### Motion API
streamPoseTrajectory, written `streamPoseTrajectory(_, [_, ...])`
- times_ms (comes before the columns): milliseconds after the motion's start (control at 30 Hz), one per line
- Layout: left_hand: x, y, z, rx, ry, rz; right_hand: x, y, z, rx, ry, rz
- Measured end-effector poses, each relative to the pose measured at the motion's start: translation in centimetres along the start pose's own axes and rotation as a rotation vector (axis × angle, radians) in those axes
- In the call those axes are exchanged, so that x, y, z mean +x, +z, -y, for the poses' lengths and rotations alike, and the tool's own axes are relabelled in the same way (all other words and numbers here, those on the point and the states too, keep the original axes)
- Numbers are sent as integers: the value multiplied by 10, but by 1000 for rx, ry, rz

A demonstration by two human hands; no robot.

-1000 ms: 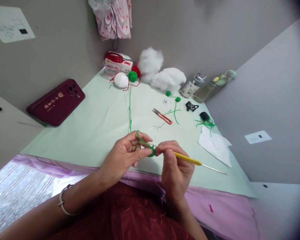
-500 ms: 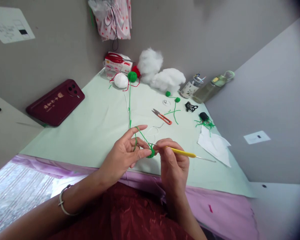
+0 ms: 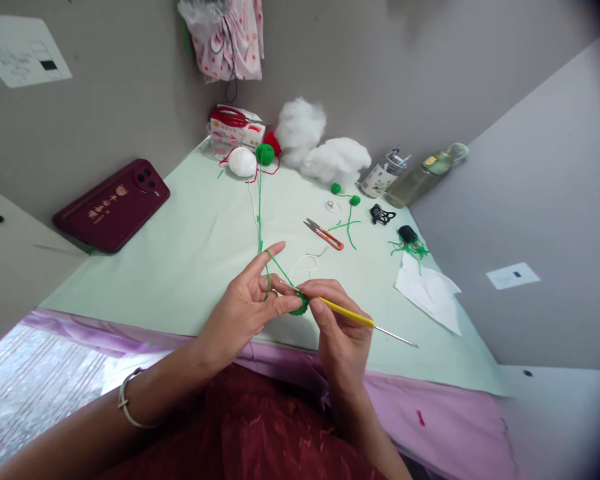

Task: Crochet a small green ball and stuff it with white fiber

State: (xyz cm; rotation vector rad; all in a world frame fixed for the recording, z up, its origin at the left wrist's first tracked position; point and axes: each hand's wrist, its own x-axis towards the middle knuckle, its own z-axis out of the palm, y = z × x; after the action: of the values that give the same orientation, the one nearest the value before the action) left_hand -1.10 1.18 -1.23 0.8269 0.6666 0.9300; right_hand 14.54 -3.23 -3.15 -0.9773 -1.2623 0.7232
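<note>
My left hand (image 3: 247,303) pinches a small green crochet piece (image 3: 299,306) between thumb and middle fingers, with the index finger raised and green yarn (image 3: 259,213) looped over it. My right hand (image 3: 337,327) grips a yellow-handled crochet hook (image 3: 353,318), its tip at the green piece and its metal end pointing right. The yarn runs up the pale green table (image 3: 190,253) to a green yarn ball (image 3: 265,153) at the back.
A dark red phone (image 3: 113,205) leans at the left wall. Orange snips (image 3: 325,234), green yarn scraps (image 3: 411,247), white paper (image 3: 427,290), white stuffing (image 3: 323,147), a white ball (image 3: 243,161), a jar (image 3: 383,177) and a bottle (image 3: 423,175) lie behind and to the right.
My left index finger has lifted and stretched out, raising the yarn. My right hand has drawn the hook leftward and tilted it, with the metal end now lower.
</note>
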Motion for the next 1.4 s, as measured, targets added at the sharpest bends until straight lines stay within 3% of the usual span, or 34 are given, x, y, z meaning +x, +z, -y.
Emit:
streamPoseTrajectory(267, [-1,-3,4,74,27,-7,10,0,1,252,162,-109])
streamPoseTrajectory(500, [-4,-2,2,75,21,-14,12,-3,7,197,73,-65])
streamPoseTrajectory(800, [-5,-2,3,165,88,-59,2,-9,18,-259,-186,18])
streamPoseTrajectory(933, [-7,2,3,196,117,-107,-2,-8,13,-496,-372,106])
streamPoseTrajectory(1067, [-5,2,-2,2,1,-33,-6,-3,-1,-690,-576,20])
streamPoseTrajectory(1133, [-3,0,-6,-105,-107,30,-4,-2,-3,-624,-524,0])
streamPoseTrajectory(1200, [-1,-3,-9,-153,-152,58,1,-3,0,-422,-367,-8])
streamPoseTrajectory(1300, [0,-3,-12,-141,-94,38,10,-2,7,-108,-174,-53])
streamPoseTrajectory(1400, [-1,0,-9,-87,-37,23,15,2,9,-29,-116,-13])
